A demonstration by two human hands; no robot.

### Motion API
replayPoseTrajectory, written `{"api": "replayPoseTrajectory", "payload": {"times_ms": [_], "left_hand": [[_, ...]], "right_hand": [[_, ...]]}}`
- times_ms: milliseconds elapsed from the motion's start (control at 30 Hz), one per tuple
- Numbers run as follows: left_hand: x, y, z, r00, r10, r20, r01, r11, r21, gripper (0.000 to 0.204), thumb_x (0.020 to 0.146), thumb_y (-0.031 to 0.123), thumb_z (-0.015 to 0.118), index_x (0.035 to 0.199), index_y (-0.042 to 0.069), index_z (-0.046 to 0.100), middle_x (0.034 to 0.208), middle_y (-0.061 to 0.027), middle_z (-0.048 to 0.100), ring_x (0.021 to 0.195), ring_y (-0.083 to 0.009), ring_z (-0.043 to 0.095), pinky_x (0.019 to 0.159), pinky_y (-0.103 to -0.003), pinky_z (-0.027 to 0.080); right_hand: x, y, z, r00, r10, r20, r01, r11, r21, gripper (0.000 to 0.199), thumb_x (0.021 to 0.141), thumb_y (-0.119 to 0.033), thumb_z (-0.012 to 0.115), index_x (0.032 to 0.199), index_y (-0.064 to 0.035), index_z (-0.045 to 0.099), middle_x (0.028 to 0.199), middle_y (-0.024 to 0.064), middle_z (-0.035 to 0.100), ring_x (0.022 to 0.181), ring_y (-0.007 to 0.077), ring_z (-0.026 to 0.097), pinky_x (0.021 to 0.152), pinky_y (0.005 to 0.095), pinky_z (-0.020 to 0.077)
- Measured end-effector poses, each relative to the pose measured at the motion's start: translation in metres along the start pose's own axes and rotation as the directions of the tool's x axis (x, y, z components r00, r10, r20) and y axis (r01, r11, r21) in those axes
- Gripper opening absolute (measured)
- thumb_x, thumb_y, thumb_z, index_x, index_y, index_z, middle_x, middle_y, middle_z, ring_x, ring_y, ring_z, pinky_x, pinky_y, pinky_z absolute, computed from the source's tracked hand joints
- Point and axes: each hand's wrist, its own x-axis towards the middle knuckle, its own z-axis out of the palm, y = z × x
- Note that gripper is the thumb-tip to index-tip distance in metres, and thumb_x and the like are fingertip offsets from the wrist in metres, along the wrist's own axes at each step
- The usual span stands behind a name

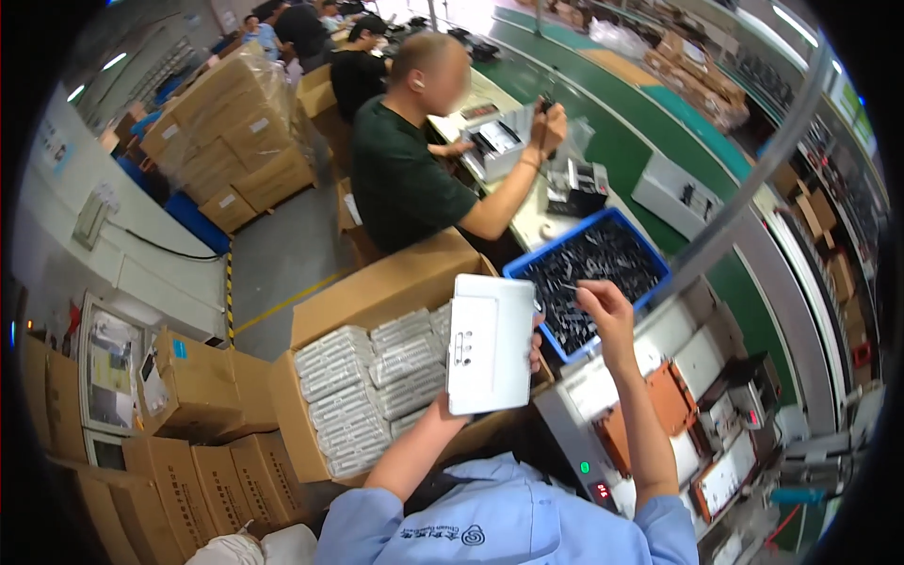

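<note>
My left hand [537,350] grips a white rectangular plastic panel [492,353] from behind, its fingers curled round the right edge. The panel is tilted up towards me and has several small dark holes left of its middle; most of the hand is hidden behind it. To the right, my right hand [607,311] is raised over a blue tray [664,282] filled with small black parts [603,259]. Its thumb and fingertips are pinched together; whatever small thing lies between them is too small to name.
An open carton [292,391] of plastic-wrapped white pieces stands at my left. Right of me is a bench fixture with brown blocks [650,410] and a green-lit button. A co-worker [410,179] sits ahead at a table [532,212]. A metal post [753,188] slants across the right.
</note>
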Motion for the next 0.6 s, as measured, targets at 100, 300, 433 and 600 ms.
{"api": "replayPoseTrajectory", "payload": {"times_ms": [100,300,433,600], "left_hand": [[0.004,-0.021,0.03,0.997,-0.013,-0.08,0.035,0.961,0.275,0.055,0.097,0.04,0.04,0.133,-0.001,0.042,0.104,-0.0155,0.059,0.087,-0.025,0.06,0.083,-0.037,0.052],[0.006,-0.071,0.056,0.985,-0.154,0.08,0.101,0.884,0.456,0.051,0.096,0.043,0.038,0.121,0.0,0.049,0.1,-0.0175,0.06,0.078,-0.0314,0.064,0.068,-0.04,0.056],[0.006,-0.113,0.056,0.924,-0.305,0.232,-0.227,0.053,0.972,0.051,0.095,0.044,0.038,0.113,-0.002,0.049,0.089,-0.0199,0.061,0.071,-0.0283,0.063,0.059,-0.037,0.056],[0.003,-0.157,0.055,0.704,-0.706,0.071,0.673,0.697,0.248,0.067,0.094,0.056,0.035,0.117,-0.006,0.042,0.094,-0.0221,0.053,0.073,-0.0302,0.06,0.061,-0.038,0.056]], "right_hand": [[-0.046,-0.037,0.014,0.979,-0.191,0.068,0.2,0.968,-0.151,0.015,0.087,-0.007,0.065,0.1,-0.001,0.064,0.092,0.0038,0.063,0.076,0.0091,0.059,0.07,0.0236,0.0489],[-0.106,-0.091,-0.006,0.934,-0.3,0.194,0.35,0.877,-0.329,0.023,0.081,-0.001,0.066,0.104,-0.0053,0.066,0.097,0.0085,0.065,0.085,0.0217,0.061,0.075,0.0316,0.0481],[-0.129,-0.091,-0.041,0.854,-0.44,0.279,0.519,0.76,-0.39,0.03,0.077,0.004,0.065,0.104,-0.0076,0.067,0.098,0.0066,0.066,0.091,0.0233,0.06,0.081,0.0336,0.0479],[-0.166,-0.096,-0.074,0.764,-0.506,0.401,0.64,0.514,-0.57,0.034,0.07,0.005,0.067,0.102,-0.0093,0.068,0.104,0.002,0.067,0.095,0.0225,0.058,0.084,0.0343,0.047]]}}
